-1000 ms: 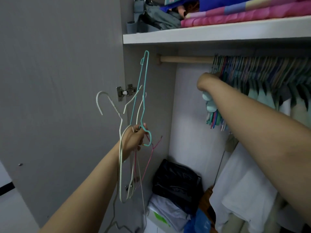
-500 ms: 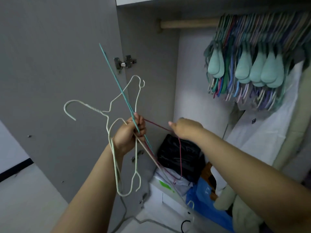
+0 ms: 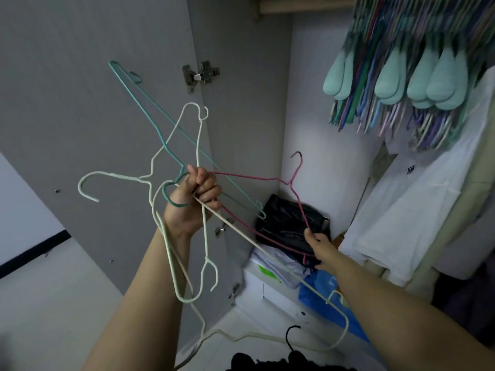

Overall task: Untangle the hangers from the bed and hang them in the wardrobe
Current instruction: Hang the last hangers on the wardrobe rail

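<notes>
My left hand [image 3: 195, 199] grips a tangled bunch of wire hangers in front of the open wardrobe. A teal hanger [image 3: 150, 113] points up and left, and cream hangers [image 3: 199, 199] hang from my fist. My right hand [image 3: 320, 246] pinches the lower wire of a pink hanger [image 3: 270, 180], drawn out to the right, its hook up and its other end still in my left fist. The wooden rail [image 3: 302, 6] runs along the top with many hangers [image 3: 417, 62] on it at the upper right.
The grey wardrobe door [image 3: 67, 89] stands open on the left, with a hinge [image 3: 201, 74]. A black bag [image 3: 284, 226], folded clothes and a blue bag [image 3: 318, 289] lie on the wardrobe floor. White garments [image 3: 417, 210] hang on the right. A black hanger hook [image 3: 290, 336] shows at the bottom.
My right hand came down from the rail, took the pink hanger and pulled it down and right out of the bunch. The view tilted downward.
</notes>
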Available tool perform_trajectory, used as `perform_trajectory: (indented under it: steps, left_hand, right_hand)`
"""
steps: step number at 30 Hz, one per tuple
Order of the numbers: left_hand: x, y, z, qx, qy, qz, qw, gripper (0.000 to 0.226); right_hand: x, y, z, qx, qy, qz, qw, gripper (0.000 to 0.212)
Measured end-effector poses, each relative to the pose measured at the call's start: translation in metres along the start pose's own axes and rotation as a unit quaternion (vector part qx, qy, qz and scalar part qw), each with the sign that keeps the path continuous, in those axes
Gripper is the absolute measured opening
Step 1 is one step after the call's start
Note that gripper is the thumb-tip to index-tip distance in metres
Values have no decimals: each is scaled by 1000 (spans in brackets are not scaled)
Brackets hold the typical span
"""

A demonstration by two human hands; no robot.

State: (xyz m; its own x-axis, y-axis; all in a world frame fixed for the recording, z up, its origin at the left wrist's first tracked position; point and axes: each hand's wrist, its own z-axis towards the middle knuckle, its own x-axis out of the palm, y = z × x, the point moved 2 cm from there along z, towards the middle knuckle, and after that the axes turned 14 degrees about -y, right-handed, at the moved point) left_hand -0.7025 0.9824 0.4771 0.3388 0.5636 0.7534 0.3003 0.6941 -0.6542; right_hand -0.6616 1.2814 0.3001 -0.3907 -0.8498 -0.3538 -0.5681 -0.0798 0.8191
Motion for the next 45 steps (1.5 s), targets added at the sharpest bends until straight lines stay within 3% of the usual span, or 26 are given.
perform_trajectory:
  steps: [3,6,9,11,13,17,19,22,25,27,30,34,41,45]
  left_hand:
    - [0,3,-1,20,-51,48,997,40]
    - [-5,7,-2,36,-135,108,984,36]
    - [-12,13,-2,30,-208,172,962,32]
    - [-14,15,-2,23,-218,179,959,26]
    - [-15,12,-2,20,-209,176,962,16]
    - [-28,0,0,35,-220,178,959,21]
    - [-31,-2,2,45,-233,183,954,30]
    - [-29,2,6,66,-271,195,940,36]
    - [-27,7,9,80,-302,234,921,35]
    - [-26,11,11,82,-298,264,914,34]
    - [-22,15,14,83,-282,291,910,35]
    - [-16,20,19,93,-275,317,903,36]
    - [20,16,42,109,-240,375,889,35]
    - [36,6,55,132,-229,406,875,35]
  right_hand:
    - [-12,-11,8,-24,-55,68,996,61]
    - [-28,-20,10,-45,-100,60,992,80]
    - [-40,-24,13,-48,-110,46,992,84]
    - [-45,-26,12,-64,-116,74,989,79]
    - [-53,-28,9,-80,-137,176,972,78]
    - [-69,-38,9,-31,-216,266,939,97]
    - [-70,-38,4,-31,-265,280,922,88]
    - [-67,-35,0,-130,-320,169,923,70]
    - [-58,-25,2,-81,-260,78,959,38]
    - [-50,-7,-1,-102,-217,-8,971,36]
    - [-31,34,-12,-186,-190,-82,960,29]
    - [-4,96,-30,-231,-157,-36,960,21]
    - [-2,253,-96,-392,-173,54,902,21]
    - [-26,329,-100,-363,-180,129,905,25]
